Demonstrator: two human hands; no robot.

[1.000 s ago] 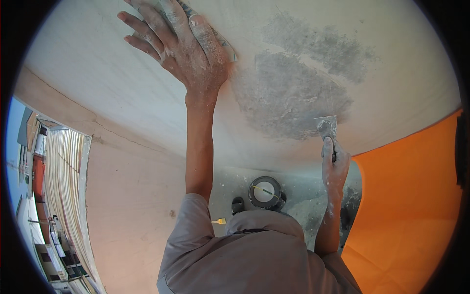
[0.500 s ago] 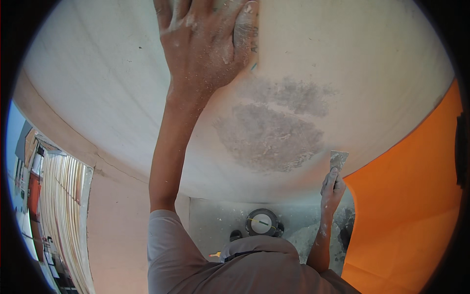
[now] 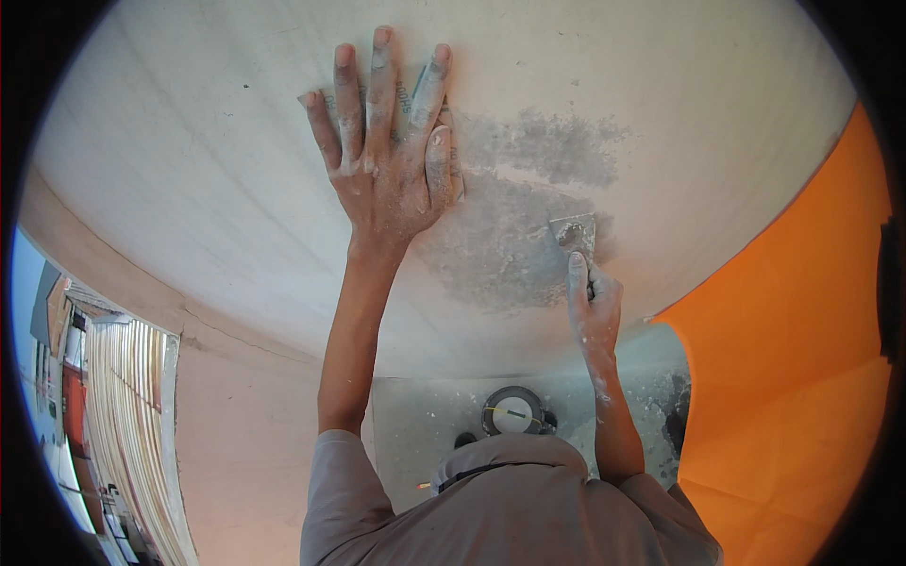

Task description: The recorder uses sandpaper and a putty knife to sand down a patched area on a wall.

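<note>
Flanking the off-white, grey-patched wall [image 3: 698, 141]: orange sheet [image 3: 774, 396]. Left hand [image 3: 385, 193], fingers splayed, covers printed paper [image 3: 403, 99]; right hand [image 3: 600, 307] grips flat metal scraper [image 3: 576, 234].

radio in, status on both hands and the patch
Left hand spread flat over sandpaper on wall; right hand holding scraper at grey patch; bucket on floor, seemingly not in the way.

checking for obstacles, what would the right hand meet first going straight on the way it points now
Most likely the grey patch on the wall: the right hand points up the picture, scraper leading and overlapping that patch in view. Whether they touch is unclear.
</note>
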